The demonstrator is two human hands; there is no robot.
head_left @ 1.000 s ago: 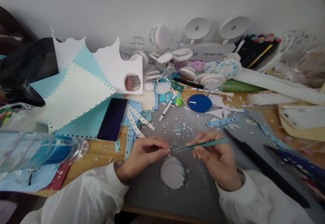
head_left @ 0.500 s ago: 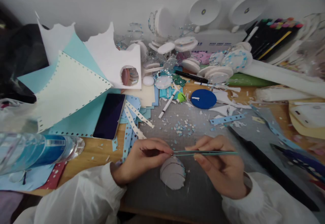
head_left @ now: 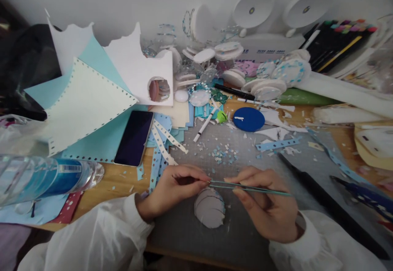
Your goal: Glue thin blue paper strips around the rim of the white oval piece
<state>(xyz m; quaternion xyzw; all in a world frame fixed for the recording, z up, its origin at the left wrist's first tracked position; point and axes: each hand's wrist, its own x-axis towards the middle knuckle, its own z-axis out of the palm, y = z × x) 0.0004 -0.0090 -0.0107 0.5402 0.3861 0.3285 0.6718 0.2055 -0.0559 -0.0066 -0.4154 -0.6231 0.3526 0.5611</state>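
My right hand [head_left: 267,205] grips teal tweezers [head_left: 250,188] that point left, its fingers closed round them. My left hand [head_left: 176,189] is pinched shut just at the tweezer tips; whatever it holds is too small to make out. Both hands hover above a small stack of grey paper discs [head_left: 210,208] lying on the grey cutting mat [head_left: 184,230]. Small blue and white paper scraps [head_left: 225,154] are scattered on the mat beyond my hands.
A black phone [head_left: 134,137] lies on blue paper at left, beside perforated cream sheets [head_left: 86,107]. A plastic bottle [head_left: 46,179] lies at the left edge. A dark blue disc [head_left: 248,119], a white pen [head_left: 204,127], white foam discs [head_left: 264,86], markers [head_left: 337,41] and a black ruler [head_left: 325,205] crowd the desk.
The tweezers have tilted from pointing up-right to nearly level, slightly down to the right. The camera dipped a little; both hands stay over the grey discs.
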